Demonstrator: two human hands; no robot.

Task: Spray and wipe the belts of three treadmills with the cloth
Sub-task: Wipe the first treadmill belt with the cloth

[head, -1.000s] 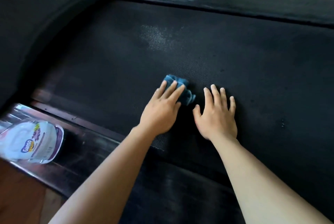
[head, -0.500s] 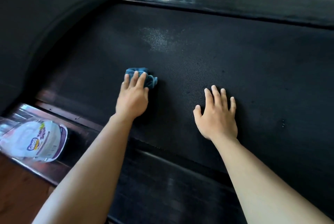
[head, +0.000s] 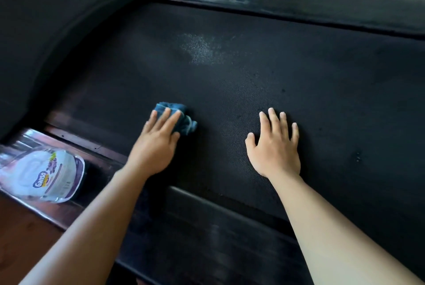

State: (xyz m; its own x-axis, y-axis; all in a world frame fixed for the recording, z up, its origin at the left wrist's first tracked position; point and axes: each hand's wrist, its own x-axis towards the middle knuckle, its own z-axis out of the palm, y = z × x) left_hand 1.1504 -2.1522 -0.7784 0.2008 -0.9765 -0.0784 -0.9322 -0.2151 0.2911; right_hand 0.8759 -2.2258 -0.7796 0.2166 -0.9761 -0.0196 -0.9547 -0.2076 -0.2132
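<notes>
Left hand (head: pixel 158 144) is pressing the bunched blue cloth (head: pixel 181 116) onto the belt (head: pixel 299 66) with straight fingers. Right hand (head: pixel 274 146) is lying spread flat nearby, holding nothing. The spray patch (head: pixel 200 48) is sitting straight ahead of the cloth, so I'm guessing the left hand is nearer.

The blue cloth (head: pixel 181 119) lies bunched on the black textured belt (head: pixel 299 66), pressed under the straight fingers of the left hand (head: pixel 156 144). A pale spray patch (head: pixel 200 48) sits farther up the belt. The white spray bottle (head: pixel 46 175) rests on the side rail (head: pixel 96 146).
</notes>
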